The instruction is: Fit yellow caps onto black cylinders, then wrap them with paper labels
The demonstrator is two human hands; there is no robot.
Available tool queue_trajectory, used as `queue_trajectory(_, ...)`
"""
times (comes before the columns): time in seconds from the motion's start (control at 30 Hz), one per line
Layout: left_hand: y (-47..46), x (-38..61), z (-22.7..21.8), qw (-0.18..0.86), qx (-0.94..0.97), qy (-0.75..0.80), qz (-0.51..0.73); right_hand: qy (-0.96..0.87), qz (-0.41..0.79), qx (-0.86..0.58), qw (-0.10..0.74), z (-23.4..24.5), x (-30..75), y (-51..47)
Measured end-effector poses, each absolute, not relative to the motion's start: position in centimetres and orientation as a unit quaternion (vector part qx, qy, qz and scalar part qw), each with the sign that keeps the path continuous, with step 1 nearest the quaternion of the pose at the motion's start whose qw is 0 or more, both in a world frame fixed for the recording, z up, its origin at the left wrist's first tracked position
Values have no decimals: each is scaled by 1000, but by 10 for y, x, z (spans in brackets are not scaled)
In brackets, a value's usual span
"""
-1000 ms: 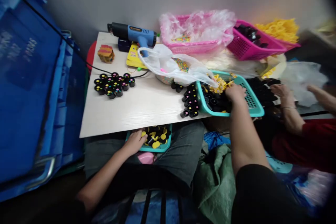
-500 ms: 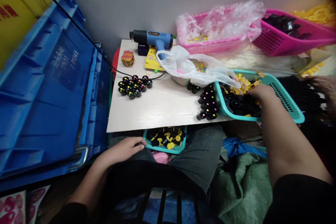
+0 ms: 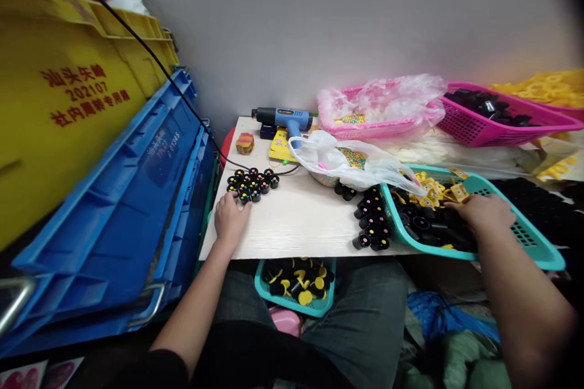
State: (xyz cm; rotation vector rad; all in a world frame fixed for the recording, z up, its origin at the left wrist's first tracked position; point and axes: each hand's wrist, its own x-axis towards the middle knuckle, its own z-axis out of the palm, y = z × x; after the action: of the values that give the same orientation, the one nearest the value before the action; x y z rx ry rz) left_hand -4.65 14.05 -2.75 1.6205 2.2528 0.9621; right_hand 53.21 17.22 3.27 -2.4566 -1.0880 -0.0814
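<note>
My left hand (image 3: 232, 219) is at the near left edge of a cluster of short black cylinders (image 3: 255, 185) with coloured dots inside, its fingers closed on one of them. In the teal basket (image 3: 538, 255) at the right, my right hand (image 3: 488, 213) pinches a small yellow plastic piece (image 3: 457, 192); the fingertips are partly hidden. More yellow pieces (image 3: 429, 188) lie beside it, above black cylindrical parts (image 3: 424, 225). Another group of dotted black cylinders (image 3: 371, 219) stands on the table just left of that basket.
A blue heat gun (image 3: 289, 118) lies at the back of the white table (image 3: 292, 231). White plastic bag (image 3: 337, 158), pink basket (image 3: 383, 127) and magenta basket (image 3: 483, 127) stand behind. A small teal basket (image 3: 296, 304) sits at my lap. Blue crates (image 3: 123, 219) border the left.
My left hand has moved from beside the lap basket up to the cylinder cluster on the table. My right hand stays in the teal basket, now at a yellow piece. The view has tilted up.
</note>
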Motion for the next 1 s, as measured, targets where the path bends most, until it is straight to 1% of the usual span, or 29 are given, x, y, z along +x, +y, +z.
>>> queue_trajectory(0.07,141,-43,-32,106,539,763,341,-357,25,-902,240,41,525,165)
queue_trajectory(0.13,141,-44,-32,110,528,761,361,-339,61,-883,318,50,515,159)
queue_trajectory(0.2,138,-47,-29,114,513,759,385,-337,66,-850,401,60,503,154)
queue_trajectory(0.27,130,-49,-23,121,503,752,408,-350,75,-821,444,70,485,150)
queue_trajectory(0.3,123,-48,-19,141,507,736,425,-360,93,-801,468,75,472,147)
queue_trajectory(0.37,104,-40,-10,234,532,668,465,-384,162,-749,516,82,435,136)
queue_trajectory(0.4,93,-33,-6,301,543,618,482,-394,252,-684,559,84,410,128)
queue_trajectory(0.43,80,-24,-1,372,549,566,490,-401,336,-626,578,84,383,117)
queue_trajectory(0.47,68,-15,2,434,547,522,490,-405,399,-588,576,83,353,105)
queue_trajectory(0.53,44,5,8,516,537,469,475,-396,509,-545,535,77,294,78)
queue_trajectory(0.6,26,19,9,552,538,436,465,-373,618,-500,478,67,245,55)
queue_trajectory(0.67,16,27,7,550,557,417,462,-348,678,-464,452,56,211,38)
queue_trajectory(0.73,12,28,4,533,584,407,458,-328,693,-449,459,44,193,30)
queue_trajectory(0.9,12,26,-1,513,622,386,448,-320,636,-451,539,25,177,23)
queue_trajectory(1.0,11,28,1,482,646,392,443,-324,613,-456,559,19,172,19)
